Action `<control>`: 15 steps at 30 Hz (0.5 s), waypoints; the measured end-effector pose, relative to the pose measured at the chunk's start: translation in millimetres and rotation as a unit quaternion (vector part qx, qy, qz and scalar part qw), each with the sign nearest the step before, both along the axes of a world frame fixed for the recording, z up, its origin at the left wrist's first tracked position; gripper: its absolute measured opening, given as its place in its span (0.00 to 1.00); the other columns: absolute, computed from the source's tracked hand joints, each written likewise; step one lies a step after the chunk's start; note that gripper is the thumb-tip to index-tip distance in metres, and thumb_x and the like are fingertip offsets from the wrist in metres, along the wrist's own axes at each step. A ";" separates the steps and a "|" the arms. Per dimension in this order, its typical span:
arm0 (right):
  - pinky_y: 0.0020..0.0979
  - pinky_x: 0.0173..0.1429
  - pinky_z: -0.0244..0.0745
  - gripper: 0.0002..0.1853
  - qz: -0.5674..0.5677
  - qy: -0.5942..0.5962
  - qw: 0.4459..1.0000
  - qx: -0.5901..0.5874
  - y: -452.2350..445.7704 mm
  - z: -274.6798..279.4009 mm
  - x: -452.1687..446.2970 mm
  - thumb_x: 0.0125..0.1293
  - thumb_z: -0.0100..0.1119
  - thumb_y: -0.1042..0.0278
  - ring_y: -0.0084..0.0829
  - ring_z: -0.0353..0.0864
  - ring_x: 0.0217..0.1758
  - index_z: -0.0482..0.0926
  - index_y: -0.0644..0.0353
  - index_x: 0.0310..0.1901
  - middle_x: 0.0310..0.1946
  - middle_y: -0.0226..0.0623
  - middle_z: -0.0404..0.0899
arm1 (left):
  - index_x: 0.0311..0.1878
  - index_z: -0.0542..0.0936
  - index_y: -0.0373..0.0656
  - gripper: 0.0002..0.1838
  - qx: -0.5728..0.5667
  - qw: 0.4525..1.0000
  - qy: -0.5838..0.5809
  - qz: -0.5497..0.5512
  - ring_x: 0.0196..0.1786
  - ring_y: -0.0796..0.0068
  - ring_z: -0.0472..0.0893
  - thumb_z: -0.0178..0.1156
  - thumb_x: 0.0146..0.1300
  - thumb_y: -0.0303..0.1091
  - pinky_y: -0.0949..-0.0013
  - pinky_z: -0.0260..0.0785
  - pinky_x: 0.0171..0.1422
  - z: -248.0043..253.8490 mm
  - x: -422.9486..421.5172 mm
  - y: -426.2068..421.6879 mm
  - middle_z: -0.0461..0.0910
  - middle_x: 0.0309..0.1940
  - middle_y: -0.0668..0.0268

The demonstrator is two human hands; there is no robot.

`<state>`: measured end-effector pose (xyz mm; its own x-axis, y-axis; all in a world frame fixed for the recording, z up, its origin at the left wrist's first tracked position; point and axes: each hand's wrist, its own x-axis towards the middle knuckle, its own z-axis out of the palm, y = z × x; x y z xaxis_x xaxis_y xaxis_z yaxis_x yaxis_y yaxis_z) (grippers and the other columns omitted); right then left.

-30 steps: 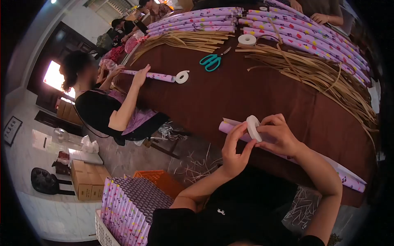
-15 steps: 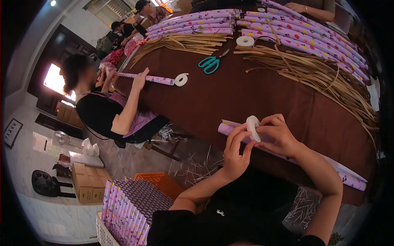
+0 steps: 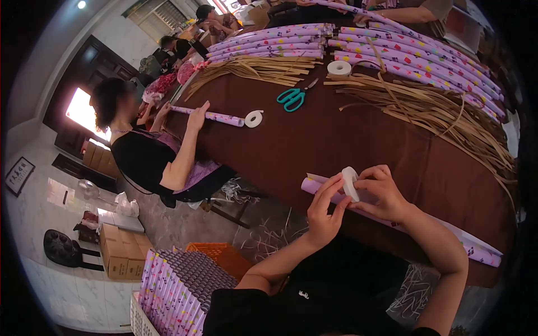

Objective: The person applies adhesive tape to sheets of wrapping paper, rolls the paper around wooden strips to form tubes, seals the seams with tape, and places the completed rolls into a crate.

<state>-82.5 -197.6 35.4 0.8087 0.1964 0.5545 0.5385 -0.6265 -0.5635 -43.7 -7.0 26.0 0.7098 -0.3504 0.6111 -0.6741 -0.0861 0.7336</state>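
A white tape roll [image 3: 349, 183] stands on edge between my two hands, above the table's near edge. My left hand [image 3: 325, 214] touches its left side with fingertips and thumb. From the right, my right hand [image 3: 383, 193] grips the roll with thumb and fingers. Beneath both hands lies a partly rolled sheet of purple patterned paper [image 3: 481, 252], running from the roll's left to the lower right, with its upper edge loose. My hands cover its middle part.
Brown strips [image 3: 426, 103], teal scissors [image 3: 291, 99], another tape roll [image 3: 339, 68] and purple tubes [image 3: 392, 47] lie on the brown table [image 3: 269, 145]. At left, a co-worker [image 3: 147, 159] holds a tube. An orange crate [image 3: 224, 257] stands below.
The whole view has shifted slightly downward. The tape roll now tilts more between my hands. At the top right, a co-worker's arms have moved over the purple tubes.
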 end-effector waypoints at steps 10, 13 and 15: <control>0.37 0.58 0.62 0.25 0.000 -0.010 1.000 -0.010 3.9 3.1 0.2 0.46 0.79 0.64 0.34 0.74 0.51 0.81 0.55 0.47 0.44 0.35 0.78 | 0.48 0.78 0.35 0.13 -0.011 0.999 -0.028 0.023 0.59 0.54 0.79 0.65 0.60 0.19 0.61 0.74 0.61 1.7 -7.1 -1.0 0.78 0.56 0.52; 0.37 0.57 0.62 0.25 0.002 -0.002 1.000 -0.019 3.8 3.2 1.2 0.46 0.79 0.64 0.34 0.74 0.52 0.81 0.55 0.47 0.44 0.35 0.78 | 0.43 0.78 0.36 0.11 -0.020 0.997 -0.066 0.037 0.52 0.57 0.79 0.66 0.58 0.18 0.63 0.74 0.54 3.1 -5.9 2.0 0.79 0.51 0.55; 0.36 0.56 0.61 0.24 0.029 -0.006 1.000 -0.008 1.9 3.5 0.0 0.46 0.79 0.63 0.34 0.73 0.51 0.81 0.54 0.47 0.44 0.35 0.78 | 0.40 0.77 0.37 0.11 -0.017 0.993 -0.112 0.031 0.45 0.63 0.77 0.68 0.56 0.18 0.68 0.72 0.48 -1.7 -4.8 7.7 0.78 0.46 0.58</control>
<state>-82.5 -195.7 38.8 0.7890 0.2515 0.5606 0.5809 -0.6025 -0.5473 -48.5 0.7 24.3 0.5735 -0.2867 0.7674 -0.8155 -0.1101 0.5682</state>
